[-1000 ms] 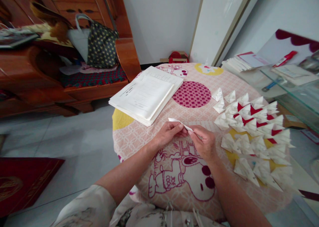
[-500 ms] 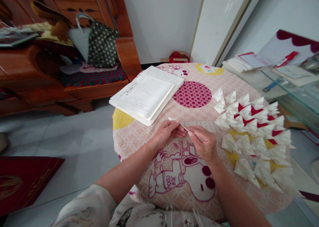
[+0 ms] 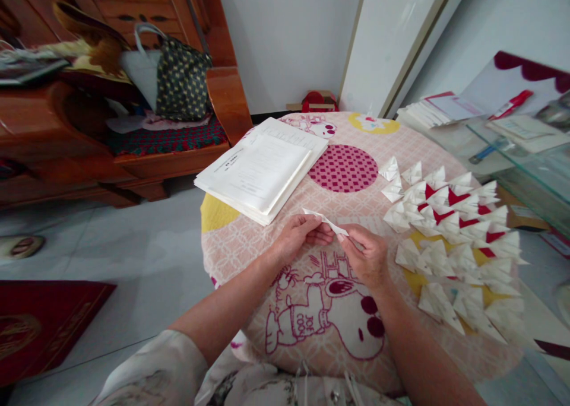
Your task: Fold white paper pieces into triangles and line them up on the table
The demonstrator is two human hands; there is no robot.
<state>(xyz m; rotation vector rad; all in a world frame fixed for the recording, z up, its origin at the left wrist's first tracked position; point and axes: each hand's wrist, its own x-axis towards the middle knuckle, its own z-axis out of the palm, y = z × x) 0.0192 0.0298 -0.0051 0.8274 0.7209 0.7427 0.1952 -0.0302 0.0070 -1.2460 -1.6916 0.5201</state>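
Between my hands, above the near half of the round table, is a small piece of folded white paper (image 3: 332, 224). My left hand (image 3: 303, 234) pinches its left end. The right end is gripped between the thumb and fingers of my right hand (image 3: 366, 251). Beyond my left hand lies a stack of printed paper sheets (image 3: 262, 171). To the right of my right hand stand several rows of folded paper pieces (image 3: 445, 216), white and pointed, some with red or yellow showing between them.
A patterned tablecloth (image 3: 285, 299) covers the table. On the right, a glass shelf (image 3: 529, 162) and piled papers (image 3: 430, 110) adjoin it. A wooden bench (image 3: 187, 151) bearing a dark patterned bag (image 3: 183, 76) stands at the left. A red box (image 3: 48, 323) is on the floor.
The folded paper has turned slightly between my fingers, so more of its white face shows. Both hands keep nearly the same place. A slipper has come into clearer view at the left edge.
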